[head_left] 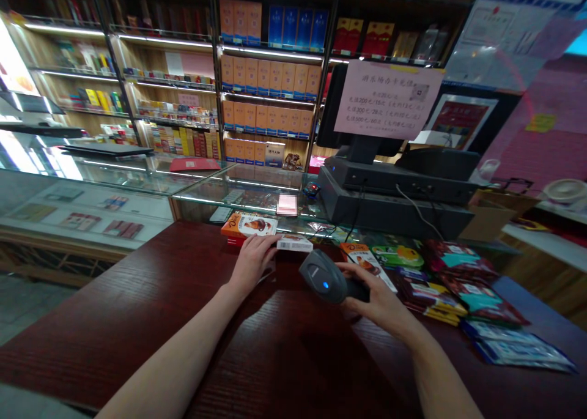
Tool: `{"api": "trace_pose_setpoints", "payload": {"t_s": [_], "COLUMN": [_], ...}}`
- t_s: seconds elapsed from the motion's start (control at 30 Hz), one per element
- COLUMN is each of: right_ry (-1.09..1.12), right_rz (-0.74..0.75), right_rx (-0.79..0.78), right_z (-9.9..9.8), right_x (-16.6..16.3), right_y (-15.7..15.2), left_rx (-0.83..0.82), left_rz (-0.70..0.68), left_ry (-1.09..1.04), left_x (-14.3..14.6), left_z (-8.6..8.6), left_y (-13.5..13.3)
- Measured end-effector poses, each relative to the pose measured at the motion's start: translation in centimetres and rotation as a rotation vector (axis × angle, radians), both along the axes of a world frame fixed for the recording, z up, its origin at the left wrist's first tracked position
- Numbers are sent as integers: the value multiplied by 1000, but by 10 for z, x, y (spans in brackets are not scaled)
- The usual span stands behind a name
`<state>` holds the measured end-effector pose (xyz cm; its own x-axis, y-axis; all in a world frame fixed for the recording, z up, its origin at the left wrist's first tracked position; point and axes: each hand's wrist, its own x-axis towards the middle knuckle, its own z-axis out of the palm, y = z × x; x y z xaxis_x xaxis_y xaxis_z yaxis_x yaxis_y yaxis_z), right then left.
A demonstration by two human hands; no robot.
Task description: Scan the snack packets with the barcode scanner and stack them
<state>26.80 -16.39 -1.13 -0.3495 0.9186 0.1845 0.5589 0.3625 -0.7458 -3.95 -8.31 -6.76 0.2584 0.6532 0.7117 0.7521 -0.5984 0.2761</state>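
My right hand (378,300) is wrapped round the grip of a dark barcode scanner (323,275) with a lit blue light. Its head points toward a small white box (295,244), whose narrow side shows a barcode. The fingers of my left hand (252,261) are closed on the left end of this box. Just behind that hand lies a stack of orange and white chocolate boxes (251,224). A similar orange chocolate box (362,260) lies on the table beyond my right hand.
On the dark wooden table (137,309), several snack packets (477,284) and blue-white packets (518,345) lie at the right. A glass display counter (247,189) runs behind. On it stands a cash register (385,192) with cables. Stocked shelves (270,95) line the wall.
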Motion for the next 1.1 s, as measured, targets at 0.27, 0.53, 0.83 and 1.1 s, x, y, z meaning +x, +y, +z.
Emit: {"api": "trace_pose_setpoints", "payload": {"t_s": [0.27,0.53,0.83,1.1], "right_ry": [-57,-57,-108,-97], "right_rz": [15,40,48,44], "right_rx": [2,13,13,-4], "right_z": [4,4,-2,-1], "right_x": [5,2,1,1], "right_y": [-2,-3,-1,-2], "left_rx": [29,130,178,179], "left_rz": [12,113,190,185], "left_ry": [-39,-67,-17,-15], "left_x": [0,3,4,4], "left_z": [-1,4,3,6], "left_y": [1,-5,-4,-8]}}
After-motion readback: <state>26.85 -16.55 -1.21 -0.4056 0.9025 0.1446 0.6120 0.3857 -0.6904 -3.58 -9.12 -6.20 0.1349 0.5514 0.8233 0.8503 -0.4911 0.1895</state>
